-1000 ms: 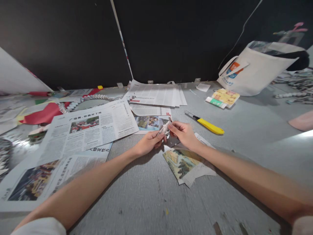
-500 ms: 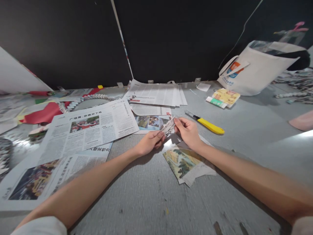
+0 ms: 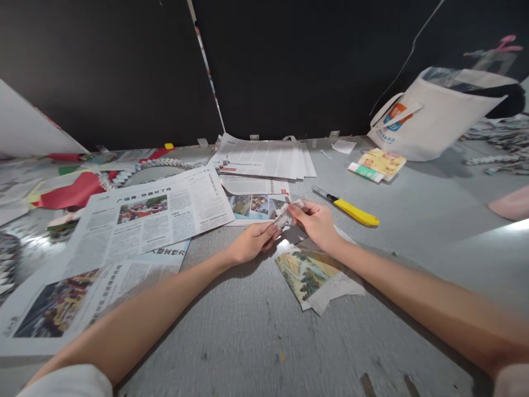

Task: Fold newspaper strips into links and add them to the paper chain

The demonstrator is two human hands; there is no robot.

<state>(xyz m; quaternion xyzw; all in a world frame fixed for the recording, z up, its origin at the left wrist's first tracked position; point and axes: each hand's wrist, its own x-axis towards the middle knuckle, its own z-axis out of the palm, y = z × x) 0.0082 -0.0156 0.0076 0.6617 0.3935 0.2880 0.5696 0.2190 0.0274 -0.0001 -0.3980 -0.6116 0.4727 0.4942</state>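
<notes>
Between my two hands is a small folded strip of newspaper, held just above the grey tabletop. My left hand is closed on its near left end, thumb on top. The fingers of my right hand pinch its far right end. Below my right hand lie several cut newspaper pieces, the top one printed with a green and tan landscape. A yellow utility knife with its blade out rests to the right of that hand.
Newspaper sheets spread over the left side, with a folded-paper chain and red paper behind. A newspaper stack sits by the black panel. Cards and a white bag stand right, near part of another person's hand.
My right thumb and fingers have shifted slightly over the strip's far end, and the strip now looks flatter. My left hand has hardly moved.
</notes>
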